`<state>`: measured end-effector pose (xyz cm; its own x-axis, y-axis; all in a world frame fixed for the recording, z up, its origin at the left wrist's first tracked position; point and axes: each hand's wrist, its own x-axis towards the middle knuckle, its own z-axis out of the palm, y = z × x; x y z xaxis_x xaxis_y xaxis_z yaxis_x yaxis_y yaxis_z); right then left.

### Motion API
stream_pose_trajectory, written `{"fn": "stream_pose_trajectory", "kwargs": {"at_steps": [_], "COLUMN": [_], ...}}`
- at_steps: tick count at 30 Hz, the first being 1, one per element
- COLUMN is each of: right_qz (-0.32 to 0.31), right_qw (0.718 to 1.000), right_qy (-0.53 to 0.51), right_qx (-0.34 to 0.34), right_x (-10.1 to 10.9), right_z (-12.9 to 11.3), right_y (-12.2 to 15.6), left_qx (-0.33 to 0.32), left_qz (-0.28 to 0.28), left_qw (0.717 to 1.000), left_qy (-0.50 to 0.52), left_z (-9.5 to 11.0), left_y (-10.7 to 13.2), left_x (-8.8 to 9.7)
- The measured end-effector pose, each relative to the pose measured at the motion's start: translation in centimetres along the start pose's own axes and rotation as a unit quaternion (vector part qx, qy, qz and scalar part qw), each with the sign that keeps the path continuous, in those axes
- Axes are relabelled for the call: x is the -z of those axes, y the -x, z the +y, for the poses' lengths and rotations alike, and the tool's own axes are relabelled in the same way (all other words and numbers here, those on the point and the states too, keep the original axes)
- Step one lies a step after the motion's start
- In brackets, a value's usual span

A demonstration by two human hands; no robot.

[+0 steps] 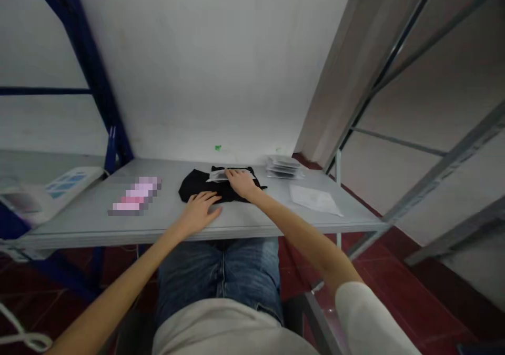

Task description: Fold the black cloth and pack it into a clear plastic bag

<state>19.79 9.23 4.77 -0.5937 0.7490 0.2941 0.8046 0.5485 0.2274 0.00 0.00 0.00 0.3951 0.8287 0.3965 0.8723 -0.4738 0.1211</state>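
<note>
The left hand (199, 211) lies flat, fingers loosely spread, tips touching the near edge of the black garment (215, 185). The right hand (241, 181) presses flat on it, fingertips on a white card (218, 175). Both forearms reach forward.

1. The left hand (199, 211) lies palm down, fingers spread loosely and pointing forward and to the right, the bare forearm running back to the lower left.
2. The right hand (241, 182) reaches farther forward, palm down, fingers extended and slightly curled at the tips.
3. The right arm stretches nearly straight, a white sleeve covering the upper arm.
</note>
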Motion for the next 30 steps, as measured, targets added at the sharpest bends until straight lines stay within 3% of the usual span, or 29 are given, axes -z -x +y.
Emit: {"fn": "stream_pose_trajectory", "kwargs": {"at_steps": [6, 10, 15, 18, 21, 25, 30], "right_qz": [0.005, 0.059, 0.172, 0.227, 0.292, 0.316, 0.134], "right_qw": [0.997, 0.990, 0.979, 0.972, 0.949, 0.931, 0.959], "right_qy": [0.029, 0.039, 0.039, 0.052, 0.058, 0.052, 0.010], "right_qx": [0.074, 0.118, 0.101, 0.017, -0.102, -0.175, -0.249], "right_x": [0.5, 2.2, 7.1, 10.1, 11.7, 10.0, 3.4], "right_z": [-0.3, 1.8, 9.2, 15.2, 20.2, 23.5, 23.2], "right_y": [1.1, 1.8, 3.8, 4.7, 4.9, 4.5, 4.9], "left_qx": [-0.004, -0.006, -0.002, -0.002, 0.001, 0.003, 0.003], "left_qz": [0.008, 0.005, -0.002, -0.007, -0.002, 0.012, 0.015], "left_qw": [1.000, 1.000, 1.000, 1.000, 1.000, 1.000, 1.000], "left_qy": [-0.004, 0.000, 0.007, 0.000, -0.006, -0.001, 0.014], "left_z": [-0.2, -0.1, 0.1, 0.2, 0.3, 0.2, 0.0], "left_y": [0.0, 0.0, -0.1, 0.0, 0.0, 0.0, -0.1], "left_x": [-0.1, 0.0, 0.2, 0.3, 0.3, 0.1, -0.1]}}
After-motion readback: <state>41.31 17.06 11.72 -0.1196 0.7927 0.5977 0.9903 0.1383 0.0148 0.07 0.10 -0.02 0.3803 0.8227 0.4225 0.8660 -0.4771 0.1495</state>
